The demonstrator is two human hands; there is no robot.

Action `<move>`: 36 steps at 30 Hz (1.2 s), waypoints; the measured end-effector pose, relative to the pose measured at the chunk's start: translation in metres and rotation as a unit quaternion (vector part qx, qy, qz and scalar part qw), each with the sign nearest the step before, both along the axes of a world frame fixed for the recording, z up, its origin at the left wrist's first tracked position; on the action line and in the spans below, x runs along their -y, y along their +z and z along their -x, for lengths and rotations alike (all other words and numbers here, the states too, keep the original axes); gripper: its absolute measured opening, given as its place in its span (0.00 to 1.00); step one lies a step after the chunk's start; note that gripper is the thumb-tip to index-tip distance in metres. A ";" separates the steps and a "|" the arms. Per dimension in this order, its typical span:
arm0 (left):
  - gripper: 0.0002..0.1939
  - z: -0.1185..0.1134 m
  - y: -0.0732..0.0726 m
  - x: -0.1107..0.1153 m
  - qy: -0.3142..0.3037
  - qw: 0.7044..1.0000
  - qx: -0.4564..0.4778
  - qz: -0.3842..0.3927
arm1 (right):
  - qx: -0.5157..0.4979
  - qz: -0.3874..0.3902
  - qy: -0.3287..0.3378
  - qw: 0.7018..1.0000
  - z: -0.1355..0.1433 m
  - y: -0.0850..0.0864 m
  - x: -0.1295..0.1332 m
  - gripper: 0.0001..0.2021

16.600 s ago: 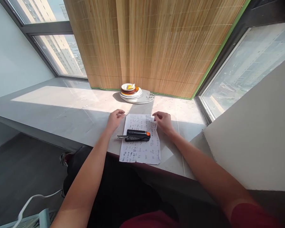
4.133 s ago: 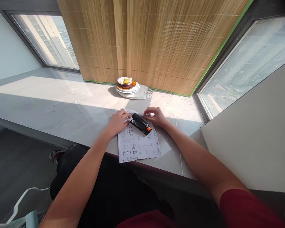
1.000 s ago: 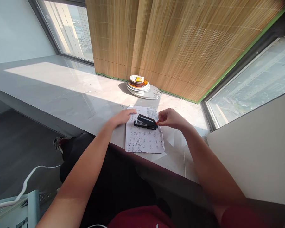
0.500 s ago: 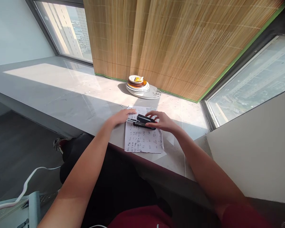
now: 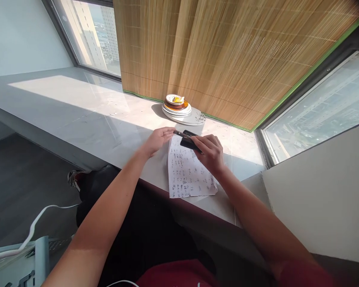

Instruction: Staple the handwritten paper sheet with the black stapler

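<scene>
A handwritten sheet of paper (image 5: 185,175) lies on the grey ledge near its front edge. Over its top part, my right hand (image 5: 209,151) holds a black stapler-like object (image 5: 190,142), whose two long parts are spread apart. My left hand (image 5: 160,140) is at the upper left of the paper, fingers stretched toward the object's left end and nothing in its palm that I can see. Whether its fingertips touch the object is too small to tell.
Stacked plates (image 5: 177,111) with a small yellow item on top stand by the bamboo blind (image 5: 197,52). The ledge (image 5: 86,107) extends left. A white cable (image 5: 32,229) and grey metal equipment (image 5: 42,255) are at the lower left.
My right hand has lifted and turned the black object away from me, toward the paper's top edge. My left hand has shifted slightly right and up. The paper appears moved right and a little nearer.
</scene>
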State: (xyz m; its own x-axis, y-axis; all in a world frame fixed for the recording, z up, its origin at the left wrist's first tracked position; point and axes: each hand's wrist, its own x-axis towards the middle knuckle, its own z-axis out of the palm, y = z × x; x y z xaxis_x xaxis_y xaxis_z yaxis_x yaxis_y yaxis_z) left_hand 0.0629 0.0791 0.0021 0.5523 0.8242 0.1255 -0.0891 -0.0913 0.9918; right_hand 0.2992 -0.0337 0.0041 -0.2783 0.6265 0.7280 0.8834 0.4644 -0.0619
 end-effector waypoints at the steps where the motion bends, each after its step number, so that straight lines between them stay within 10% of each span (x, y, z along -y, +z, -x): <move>1: 0.22 0.000 0.002 0.001 0.003 1.000 0.014 0.015 | 0.020 -0.001 -0.002 1.000 0.000 0.000 0.001 0.27; 10: 0.12 0.003 0.004 0.005 -0.068 0.981 0.065 0.168 | 0.084 0.013 -0.005 0.996 0.005 0.005 0.009 0.29; 24: 0.18 0.003 0.005 0.006 -0.082 0.981 0.105 0.144 | 0.115 0.024 0.002 0.993 0.006 0.005 0.007 0.33; 36: 0.18 0.007 0.007 0.004 -0.067 0.976 0.114 0.174 | -0.075 0.013 -0.048 0.996 0.005 0.007 0.001 0.19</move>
State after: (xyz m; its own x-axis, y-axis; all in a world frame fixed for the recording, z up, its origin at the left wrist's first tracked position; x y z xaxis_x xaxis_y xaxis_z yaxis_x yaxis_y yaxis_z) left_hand 0.0558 0.0756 0.0087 0.6481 0.7614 -0.0169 -0.2983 0.2742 0.9142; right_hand 0.2946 -0.0345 0.0113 -0.1065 0.6637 0.7403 0.9036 0.3754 -0.2065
